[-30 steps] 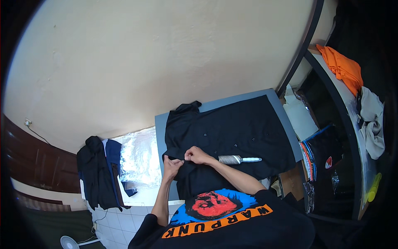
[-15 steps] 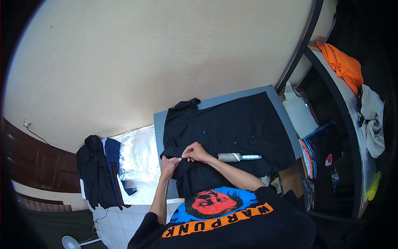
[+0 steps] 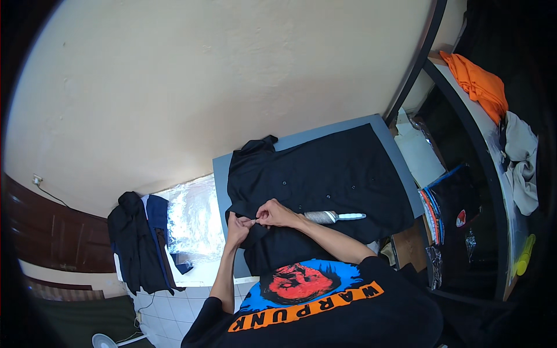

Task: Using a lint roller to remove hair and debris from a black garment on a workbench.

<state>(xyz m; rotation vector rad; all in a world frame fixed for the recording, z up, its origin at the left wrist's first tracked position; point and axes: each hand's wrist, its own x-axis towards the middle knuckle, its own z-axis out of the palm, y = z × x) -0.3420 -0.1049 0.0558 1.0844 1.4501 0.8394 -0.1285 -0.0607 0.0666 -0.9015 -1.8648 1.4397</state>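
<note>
Left hand (image 3: 237, 227) and right hand (image 3: 275, 213) are pinching a black shirt (image 3: 331, 165).
Each grip is grasping a fold; the shirt is lying beneath both, spreading rightward over the grey tabletop (image 3: 393, 156), a roller (image 3: 321, 217) resting on it just right of the right grip.

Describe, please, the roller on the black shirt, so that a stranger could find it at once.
Look for the grey board by the wall, with a black shirt spread over it. On this shirt, beside the right hand, lies the roller. Unlike the small round buttons nearby, it is long, with a pale handle.
</note>
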